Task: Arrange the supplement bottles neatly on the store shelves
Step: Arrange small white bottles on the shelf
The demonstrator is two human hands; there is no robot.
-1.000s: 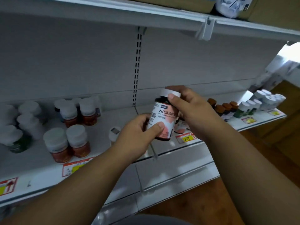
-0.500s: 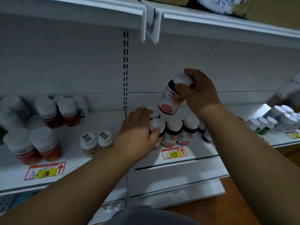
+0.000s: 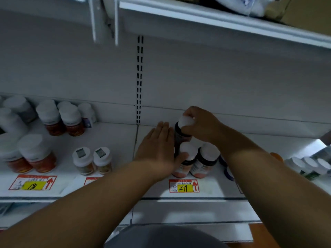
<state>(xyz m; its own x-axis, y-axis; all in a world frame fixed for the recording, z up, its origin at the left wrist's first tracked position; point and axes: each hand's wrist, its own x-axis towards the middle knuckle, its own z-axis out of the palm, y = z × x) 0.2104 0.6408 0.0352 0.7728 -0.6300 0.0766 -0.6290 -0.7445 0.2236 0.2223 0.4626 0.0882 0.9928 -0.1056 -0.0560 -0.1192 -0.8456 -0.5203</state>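
Progress, as judged: the task is partly done. The dark supplement bottle (image 3: 181,136) stands close to upright in the back row of the cluster above the 299 price tag (image 3: 183,186), right at the fingertips of both hands. Whether its base rests fully on the shelf (image 3: 107,138) cannot be told, since the front bottles hide it.

The right hand (image 3: 202,127) grips the white cap from above, fingers curled round it, thumb on the near side. The left hand (image 3: 157,149) lies flat, fingers straight and together, their inner edge pressed to the bottle's left flank. Its thumb touches the front white-capped bottle (image 3: 185,161) just below. A second front bottle (image 3: 204,160) stands touching that one, under the right wrist.

Remaining work, as judged: release of the held bottle and squaring of this cluster. Well to the left of the left fingers stand two small pale bottles (image 3: 92,161) and a loose group of orange bottles (image 3: 35,153); more bottles sit beyond the right forearm. These rows appear uneven.

Change from half a second ago: the bottle was tilted and raised above the cluster in the right hand. It is now lowered into the back row. The left hand, then cupped over the front caps, has flattened against the bottle's side.
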